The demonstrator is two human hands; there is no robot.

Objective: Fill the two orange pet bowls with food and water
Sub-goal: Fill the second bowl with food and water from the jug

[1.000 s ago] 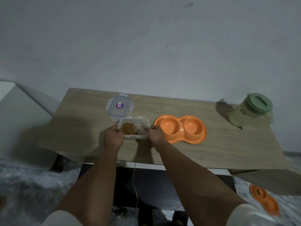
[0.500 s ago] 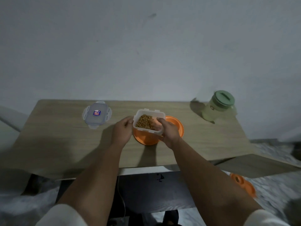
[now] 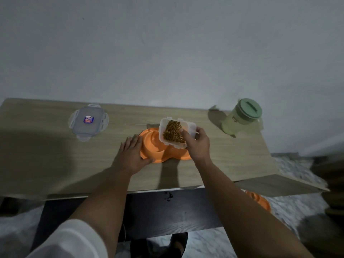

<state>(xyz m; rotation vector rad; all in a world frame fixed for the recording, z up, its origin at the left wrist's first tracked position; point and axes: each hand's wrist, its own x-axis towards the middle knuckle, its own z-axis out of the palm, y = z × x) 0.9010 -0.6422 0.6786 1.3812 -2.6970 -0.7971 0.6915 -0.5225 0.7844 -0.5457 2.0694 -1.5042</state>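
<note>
An orange double pet bowl (image 3: 149, 144) lies on the wooden table (image 3: 46, 155) near its front edge. My right hand (image 3: 197, 144) holds a clear plastic container (image 3: 175, 132) of brown kibble tilted over the bowl's right half, which it mostly hides. My left hand (image 3: 133, 155) rests flat against the bowl's left rim, thumb along the front edge. The left cup of the bowl looks bare. A green lidded jug (image 3: 243, 116) stands at the table's back right.
The container's clear lid (image 3: 88, 121) with a small label lies flat at the back left. A second orange bowl (image 3: 258, 201) sits on the floor below the table's right end. A grey wall runs behind the table.
My left hand let go of the container and dropped to the bowl's left rim. My right hand alone carried the container further right and tilted it over the bowl.
</note>
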